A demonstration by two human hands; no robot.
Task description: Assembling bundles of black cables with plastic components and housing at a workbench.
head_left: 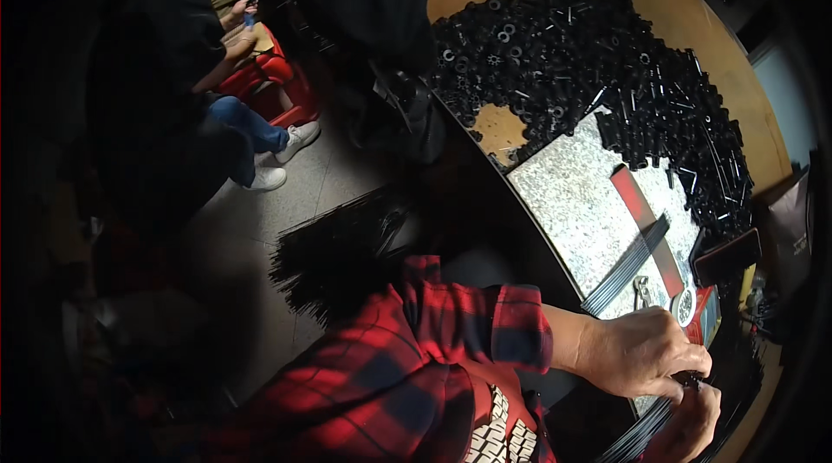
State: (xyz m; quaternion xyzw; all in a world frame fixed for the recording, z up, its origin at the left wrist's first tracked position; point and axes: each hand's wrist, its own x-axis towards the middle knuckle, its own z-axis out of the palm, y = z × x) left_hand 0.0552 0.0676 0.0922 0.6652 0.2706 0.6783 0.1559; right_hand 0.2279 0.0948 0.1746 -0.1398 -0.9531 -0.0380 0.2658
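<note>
At the lower right, my left hand [646,352] reaches across with its fingers pinched together at the end of a bundle of thin dark rods [641,437]. Just below it, my right hand [692,428] is wrapped round that same bundle. Between the fingertips is a small dark piece, too hidden to name. Beyond my hands lies a white speckled board [559,190]. On it rest a second bundle of thin rods [626,269], a flat red-and-grey strip [637,207], a small metal tool [641,291] and a white round disc [685,308].
A large heap of small black parts [572,47], with rings and pins among them, covers the wooden tabletop [498,129]. A dark flat case [728,257] lies right of the board. More black rods [342,246] stick out at my left. A seated person [156,73] works beside a red container [299,86].
</note>
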